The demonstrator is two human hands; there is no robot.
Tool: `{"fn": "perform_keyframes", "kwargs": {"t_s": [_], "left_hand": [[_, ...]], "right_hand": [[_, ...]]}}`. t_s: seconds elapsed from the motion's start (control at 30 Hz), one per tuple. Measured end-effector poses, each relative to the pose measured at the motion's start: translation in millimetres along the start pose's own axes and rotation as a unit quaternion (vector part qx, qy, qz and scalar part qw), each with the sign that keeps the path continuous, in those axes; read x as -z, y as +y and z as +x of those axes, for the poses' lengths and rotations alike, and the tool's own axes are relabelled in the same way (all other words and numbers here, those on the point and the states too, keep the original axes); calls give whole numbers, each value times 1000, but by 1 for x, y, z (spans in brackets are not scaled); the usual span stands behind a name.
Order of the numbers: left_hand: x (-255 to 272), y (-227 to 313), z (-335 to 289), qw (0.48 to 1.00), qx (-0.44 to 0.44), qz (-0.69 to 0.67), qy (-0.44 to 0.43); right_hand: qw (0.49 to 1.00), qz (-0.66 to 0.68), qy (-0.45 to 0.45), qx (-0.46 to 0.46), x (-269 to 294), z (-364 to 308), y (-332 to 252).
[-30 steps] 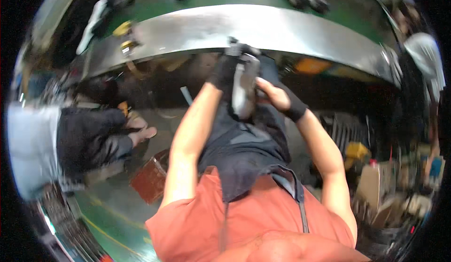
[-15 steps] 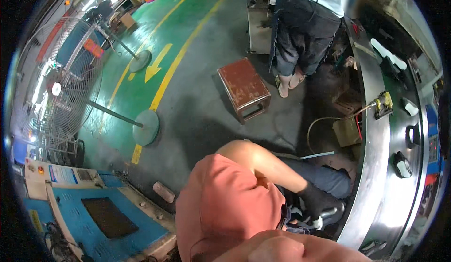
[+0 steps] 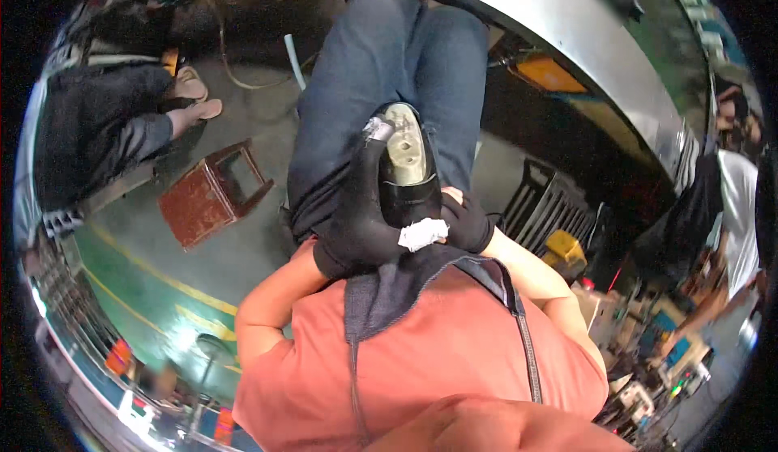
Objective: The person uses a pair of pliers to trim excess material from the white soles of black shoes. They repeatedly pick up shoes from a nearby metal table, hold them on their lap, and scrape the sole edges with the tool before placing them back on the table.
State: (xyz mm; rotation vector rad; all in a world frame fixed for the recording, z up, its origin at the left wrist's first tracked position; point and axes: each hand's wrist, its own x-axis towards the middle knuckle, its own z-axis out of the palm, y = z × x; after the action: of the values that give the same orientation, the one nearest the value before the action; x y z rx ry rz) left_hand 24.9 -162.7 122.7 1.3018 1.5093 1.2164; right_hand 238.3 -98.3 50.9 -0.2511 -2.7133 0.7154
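Black-gloved fingers (image 3: 374, 148) of the left hand (image 3: 356, 217) curl tight around the side of a black shoe (image 3: 407, 172), one fingertip patched with pale tape. The shoe sits upside down, its worn grey sole facing up, held close against the person's chest above their lap. The right hand (image 3: 463, 221), also in a black glove, presses against the shoe's near end from the other side; its fingers are tucked under the shoe, so whether they are closed on it cannot be told. A scrap of white tape (image 3: 423, 233) sits where the two gloves meet.

Both bare forearms come up from an orange shirt (image 3: 438, 363) with a dark apron (image 3: 397, 286) over it. Beyond the shoe lie the person's legs in blue jeans (image 3: 389, 71). To the left, a small red-brown stool (image 3: 209, 194) stands on the green floor (image 3: 146, 290), and another person in dark clothes (image 3: 97, 128) sits further left. A curved metal workbench edge (image 3: 583, 39) runs across the upper right.
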Motion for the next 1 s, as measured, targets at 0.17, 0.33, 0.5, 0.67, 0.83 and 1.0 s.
{"fn": "perform_keyframes", "kwargs": {"t_s": [0.17, 0.33, 0.5, 0.67, 0.83, 1.0], "left_hand": [[3, -2, 13, 996, -12, 49, -72], [-6, -31, 24, 989, -126, 15, -76], [-23, -118, 82, 943, 25, -314, -104], [3, -83, 151, 960, 86, -199, -180], [-39, -110, 162, 970, -23, 241, -13], [-6, -111, 158, 987, 126, -52, -81]], "right_hand": [[996, 33, 44, -70, -19, -13, -8], [994, 3, 45, -98, -9, -16, -13], [985, 47, 70, -153, -6, -10, 6], [836, 344, 85, -418, 118, 81, 14], [717, 446, 96, -527, 84, 97, 110], [693, 531, 66, -484, 77, 80, 151]]}}
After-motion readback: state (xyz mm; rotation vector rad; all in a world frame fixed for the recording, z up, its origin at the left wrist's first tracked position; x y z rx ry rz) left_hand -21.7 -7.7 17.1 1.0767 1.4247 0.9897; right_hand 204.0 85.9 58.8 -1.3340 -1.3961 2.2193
